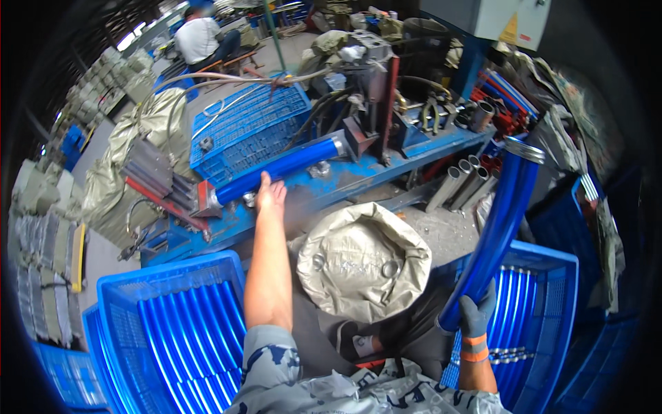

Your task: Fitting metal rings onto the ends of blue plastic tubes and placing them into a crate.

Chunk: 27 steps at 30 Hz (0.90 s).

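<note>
A blue tube (300,160) with silvery ends lies across the blue metal bench, between a red-edged left end block (205,199) and a dark bracket (357,138) on the right. My bare left hand (271,194) is at the near side of this tube, thumb raised and fingers stretched out, seemingly touching it. In a grey glove, my right hand (477,316) grips another blue tube (498,224) near its lower end. That tube leans up and away to the right, and a metal ring (524,149) shows at its top.
Blue crates of blue tubes stand at my left (172,265) and right (567,303). Between my legs and the bench sits a sack-covered round container (362,252). Pliers (433,116) and hoses lie on the bench; a blue crate (249,127) stands behind it. A seated person (200,40) is farther back.
</note>
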### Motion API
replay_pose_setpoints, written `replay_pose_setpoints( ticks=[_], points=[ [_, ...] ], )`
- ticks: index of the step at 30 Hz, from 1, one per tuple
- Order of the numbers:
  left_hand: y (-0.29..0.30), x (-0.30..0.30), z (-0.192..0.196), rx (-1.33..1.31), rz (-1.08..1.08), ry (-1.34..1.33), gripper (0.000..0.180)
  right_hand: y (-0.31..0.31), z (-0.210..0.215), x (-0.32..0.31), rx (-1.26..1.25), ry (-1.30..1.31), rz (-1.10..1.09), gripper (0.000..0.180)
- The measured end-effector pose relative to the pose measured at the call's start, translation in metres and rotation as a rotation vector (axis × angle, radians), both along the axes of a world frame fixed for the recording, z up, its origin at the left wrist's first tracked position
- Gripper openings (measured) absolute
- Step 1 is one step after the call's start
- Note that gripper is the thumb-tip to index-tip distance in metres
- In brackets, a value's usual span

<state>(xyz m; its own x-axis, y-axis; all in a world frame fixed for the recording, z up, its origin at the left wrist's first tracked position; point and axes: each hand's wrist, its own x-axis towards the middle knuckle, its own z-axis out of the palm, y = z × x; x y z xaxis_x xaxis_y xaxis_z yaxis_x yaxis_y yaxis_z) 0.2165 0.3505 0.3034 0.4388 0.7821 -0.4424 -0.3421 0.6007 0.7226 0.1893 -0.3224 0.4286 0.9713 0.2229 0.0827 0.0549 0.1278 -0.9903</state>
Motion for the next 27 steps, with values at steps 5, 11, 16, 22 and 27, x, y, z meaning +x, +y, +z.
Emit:
replay_pose_setpoints(
  ticks=[5,11,16,22,27],
  points=[
    [-0.155,-0.054,-0.016,0.149,-0.185,0.003,0.066,-0.055,-0.010,-0.024,-0.108,0.029,-0.133,0.088],
    [-0.121,-0.211,-0.122,0.302,-0.449,0.251,0.037,-0.189,0.049,-0.013,-0.237,-0.296,-0.328,0.084],
    [-0.175,-0.167,-0.121,0.324,-0.630,0.319,0.066,-0.388,0.152,-0.093,-0.819,-0.290,-0.665,0.067],
    [-0.216,-0.161,-0.129,0.442,-0.702,0.600,0.057,-0.547,0.164,-0.241,-1.405,-0.395,-1.123,0.077],
    [-0.258,-0.175,-0.116,0.587,-0.602,0.589,0.043,-0.619,0.114,-0.278,-1.274,-0.373,-1.191,0.075]
  ],
)
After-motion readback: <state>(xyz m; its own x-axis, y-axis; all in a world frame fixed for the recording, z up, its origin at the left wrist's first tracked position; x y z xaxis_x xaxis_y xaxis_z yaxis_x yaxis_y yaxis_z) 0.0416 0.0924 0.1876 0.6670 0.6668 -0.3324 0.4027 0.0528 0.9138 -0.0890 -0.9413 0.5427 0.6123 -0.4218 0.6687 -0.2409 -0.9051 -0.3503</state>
